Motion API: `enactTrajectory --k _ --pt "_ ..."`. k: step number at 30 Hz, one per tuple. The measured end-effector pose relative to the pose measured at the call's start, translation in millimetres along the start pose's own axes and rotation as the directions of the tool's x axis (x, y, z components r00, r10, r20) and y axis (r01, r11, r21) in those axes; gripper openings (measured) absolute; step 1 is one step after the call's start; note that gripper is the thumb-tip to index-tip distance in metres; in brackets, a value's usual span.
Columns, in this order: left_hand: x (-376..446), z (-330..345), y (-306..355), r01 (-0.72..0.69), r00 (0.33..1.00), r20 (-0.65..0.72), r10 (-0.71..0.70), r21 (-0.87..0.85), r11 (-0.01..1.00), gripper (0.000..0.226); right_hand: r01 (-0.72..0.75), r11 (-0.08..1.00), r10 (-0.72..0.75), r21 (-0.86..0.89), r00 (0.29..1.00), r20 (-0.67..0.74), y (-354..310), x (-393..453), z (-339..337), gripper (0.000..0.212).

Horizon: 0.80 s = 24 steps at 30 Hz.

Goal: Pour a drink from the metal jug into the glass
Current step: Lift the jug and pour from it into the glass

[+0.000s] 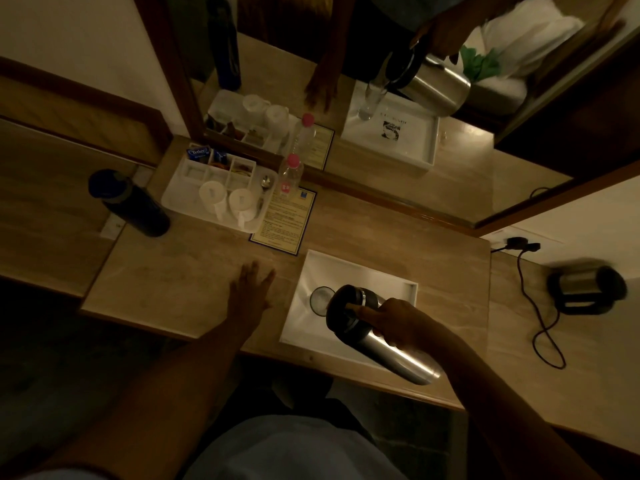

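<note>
The metal jug (pixel 391 351), steel with a black lid, is tilted to the left over the glass (pixel 320 299). My right hand (pixel 398 322) grips its handle, thumb on the lid. The clear glass stands upright in a white tray (pixel 367 271), its rim partly hidden by the jug's lid. My left hand (pixel 251 289) rests flat on the wooden table (pixel 180 278), fingers spread, left of the tray and holding nothing. The wall mirror repeats the tilted jug above the glass.
A dark flask (pixel 130 202) stands at the far left. A white tray (pixel 180 202) holds two cups, a spoon and tea sachets. Beside it stand a pink-capped plastic bottle (pixel 290 174) and a printed card (pixel 285 218). An electric kettle (pixel 585 289) with its cable sits at the right.
</note>
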State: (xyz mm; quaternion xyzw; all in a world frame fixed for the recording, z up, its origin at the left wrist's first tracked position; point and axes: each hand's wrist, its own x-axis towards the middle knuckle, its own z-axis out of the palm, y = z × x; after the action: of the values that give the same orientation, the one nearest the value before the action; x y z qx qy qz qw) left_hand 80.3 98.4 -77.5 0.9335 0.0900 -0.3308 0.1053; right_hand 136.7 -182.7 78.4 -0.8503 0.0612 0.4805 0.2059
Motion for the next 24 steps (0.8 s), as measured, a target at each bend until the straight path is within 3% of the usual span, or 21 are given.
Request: enactTrajectory --k 17,24 --pt "1.7 0.2 -0.2 -0.002 1.000 0.015 0.002 0.006 1.000 0.083 0.012 0.999 -0.011 -0.039 1.000 0.019 2.4 -0.8 2.6 0.050" --pt "1.0 0.6 -0.1 -0.001 1.000 0.002 0.001 0.004 1.000 0.084 -0.003 0.999 0.003 0.032 1.000 -0.012 3.0 -0.3 3.4 0.055"
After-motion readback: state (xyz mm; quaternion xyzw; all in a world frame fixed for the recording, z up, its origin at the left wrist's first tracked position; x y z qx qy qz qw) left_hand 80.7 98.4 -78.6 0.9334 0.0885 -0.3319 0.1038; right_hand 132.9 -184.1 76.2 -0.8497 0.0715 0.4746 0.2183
